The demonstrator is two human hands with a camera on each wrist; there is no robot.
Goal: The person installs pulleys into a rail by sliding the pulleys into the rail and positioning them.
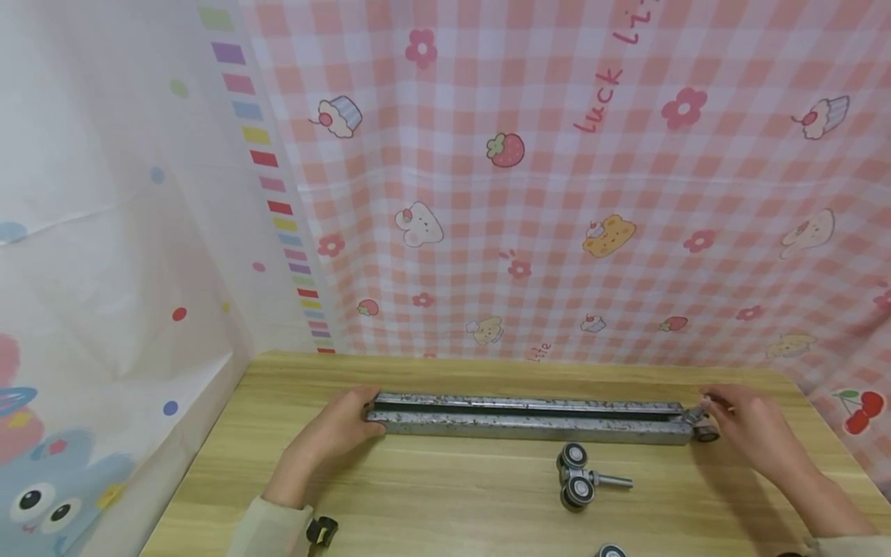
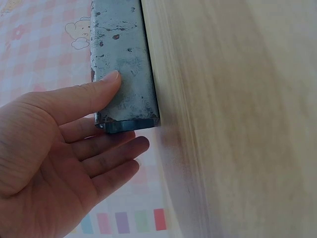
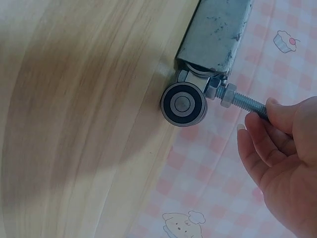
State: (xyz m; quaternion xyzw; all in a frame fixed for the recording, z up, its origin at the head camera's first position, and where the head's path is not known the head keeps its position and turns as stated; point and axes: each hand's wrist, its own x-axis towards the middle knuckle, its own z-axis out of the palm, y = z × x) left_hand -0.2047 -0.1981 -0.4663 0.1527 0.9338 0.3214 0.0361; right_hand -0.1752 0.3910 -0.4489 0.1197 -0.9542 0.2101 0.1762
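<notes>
A scuffed grey metal channel (image 1: 529,425) with a slot along its top lies across the wooden table. The left hand (image 1: 341,425) grips its left end; in the left wrist view that hand (image 2: 64,144) has its thumb on the channel's side (image 2: 121,59) and its fingers around the end. At the other end, the right hand (image 3: 287,153) pinches the threaded bolt (image 3: 247,104) of a roller trolley. One trolley wheel (image 3: 183,104) is outside the channel, and another part sits inside the opening. In the head view the right hand (image 1: 755,433) is beside the channel's right end.
A second roller trolley (image 1: 576,476) with a bolt lies in front of the channel. Part of another wheel (image 1: 611,551) shows at the bottom edge, and a small black object (image 1: 322,531) lies near the left sleeve. A pink checked curtain (image 1: 529,193) hangs behind the table.
</notes>
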